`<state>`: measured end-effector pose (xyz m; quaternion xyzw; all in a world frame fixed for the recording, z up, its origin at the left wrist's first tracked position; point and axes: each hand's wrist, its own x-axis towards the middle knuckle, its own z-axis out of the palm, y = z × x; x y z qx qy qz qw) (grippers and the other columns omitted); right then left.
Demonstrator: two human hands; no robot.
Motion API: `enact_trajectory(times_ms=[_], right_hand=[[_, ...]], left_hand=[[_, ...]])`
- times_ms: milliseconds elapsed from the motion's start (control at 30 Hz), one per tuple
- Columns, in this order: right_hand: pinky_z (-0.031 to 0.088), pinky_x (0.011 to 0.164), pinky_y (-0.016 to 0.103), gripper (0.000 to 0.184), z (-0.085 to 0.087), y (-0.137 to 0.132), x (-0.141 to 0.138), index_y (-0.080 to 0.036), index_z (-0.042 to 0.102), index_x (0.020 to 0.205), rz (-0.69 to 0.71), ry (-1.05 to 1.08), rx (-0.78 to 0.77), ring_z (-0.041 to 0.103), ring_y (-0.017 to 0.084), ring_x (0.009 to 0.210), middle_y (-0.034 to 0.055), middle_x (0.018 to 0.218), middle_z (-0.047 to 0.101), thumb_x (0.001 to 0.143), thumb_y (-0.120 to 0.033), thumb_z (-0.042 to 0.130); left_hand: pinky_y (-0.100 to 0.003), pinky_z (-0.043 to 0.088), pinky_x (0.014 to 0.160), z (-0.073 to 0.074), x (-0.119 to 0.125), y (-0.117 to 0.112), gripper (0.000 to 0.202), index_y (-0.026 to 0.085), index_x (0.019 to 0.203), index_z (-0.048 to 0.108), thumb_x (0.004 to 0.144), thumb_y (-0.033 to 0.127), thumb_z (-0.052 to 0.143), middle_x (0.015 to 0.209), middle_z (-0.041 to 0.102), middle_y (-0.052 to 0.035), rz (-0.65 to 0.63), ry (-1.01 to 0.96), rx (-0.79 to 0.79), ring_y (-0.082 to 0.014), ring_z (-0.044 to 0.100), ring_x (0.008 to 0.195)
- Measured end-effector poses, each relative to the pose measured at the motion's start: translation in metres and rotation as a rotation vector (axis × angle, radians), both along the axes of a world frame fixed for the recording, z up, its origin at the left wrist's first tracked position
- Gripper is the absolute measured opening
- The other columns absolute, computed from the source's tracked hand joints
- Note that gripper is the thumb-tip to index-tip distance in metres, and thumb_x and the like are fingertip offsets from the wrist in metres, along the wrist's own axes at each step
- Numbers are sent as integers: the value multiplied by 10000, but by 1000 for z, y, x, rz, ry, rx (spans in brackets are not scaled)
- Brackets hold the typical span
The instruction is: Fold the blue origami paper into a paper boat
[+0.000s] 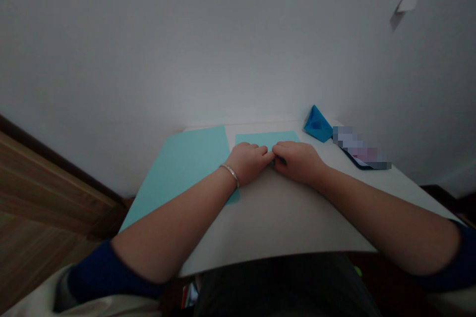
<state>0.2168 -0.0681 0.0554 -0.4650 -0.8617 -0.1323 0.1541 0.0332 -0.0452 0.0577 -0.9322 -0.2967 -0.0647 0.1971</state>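
Observation:
My left hand (248,160) and my right hand (297,159) rest side by side on the white table (282,218), knuckles up, fingers curled and pressed down on the near edge of a small light-blue paper sheet (267,138). The fingertips of both hands meet at the middle of that edge. A silver bracelet (230,173) circles my left wrist. A larger light-blue sheet (182,168) lies flat to the left, partly under my left forearm.
A folded dark-blue paper shape (318,124) stands at the table's far right by the wall. Beside it lies a dark flat device (362,153). A white wall is right behind the table; wooden floor lies to the left.

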Motion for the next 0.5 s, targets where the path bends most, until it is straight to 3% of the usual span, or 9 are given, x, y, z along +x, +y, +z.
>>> enact_trajectory(times_ms=[500], right_hand=[[289,562,275,111,6,9,19,-224,589,759,-178,123,-66,569,174,754,23,862,670,774,-253,483]], left_hand=[[-275,395,582,1,-2,1,233,200,936,617,936,275,396,871,661,-56,194,-106,-8,-181,626,746]])
